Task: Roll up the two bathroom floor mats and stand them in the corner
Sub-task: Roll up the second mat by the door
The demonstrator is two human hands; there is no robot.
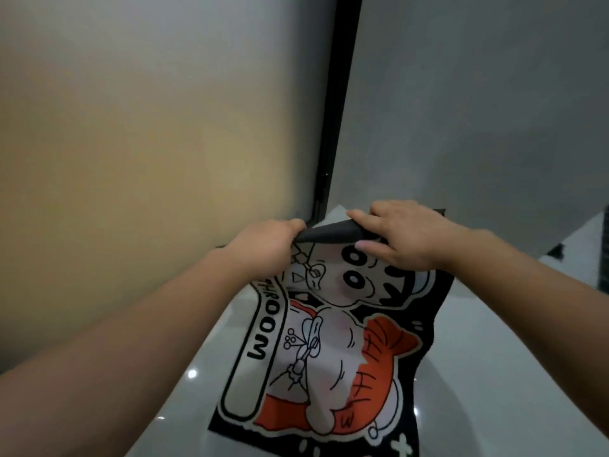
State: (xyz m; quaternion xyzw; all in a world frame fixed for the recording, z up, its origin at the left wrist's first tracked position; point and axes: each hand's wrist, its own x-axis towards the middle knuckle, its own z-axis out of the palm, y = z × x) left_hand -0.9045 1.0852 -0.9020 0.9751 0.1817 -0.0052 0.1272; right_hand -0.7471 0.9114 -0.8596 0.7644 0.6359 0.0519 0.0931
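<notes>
A black floor mat [329,351] with a cartoon figure, an orange fish and the word "BATHROOM" lies on the glossy white floor, running from the bottom of the view toward the corner. Its far edge is curled over, showing a dark grey underside [326,233]. My left hand [263,249] grips the left end of that curled edge. My right hand [398,239] holds the right end, thumb under and fingers on top. Only this one mat is in view.
A cream wall [131,127] rises on the left and a grey wall [478,110] on the right, with a black vertical frame [339,103] between them at the corner. A dark object [557,250] sits at the right edge on the white floor [494,374].
</notes>
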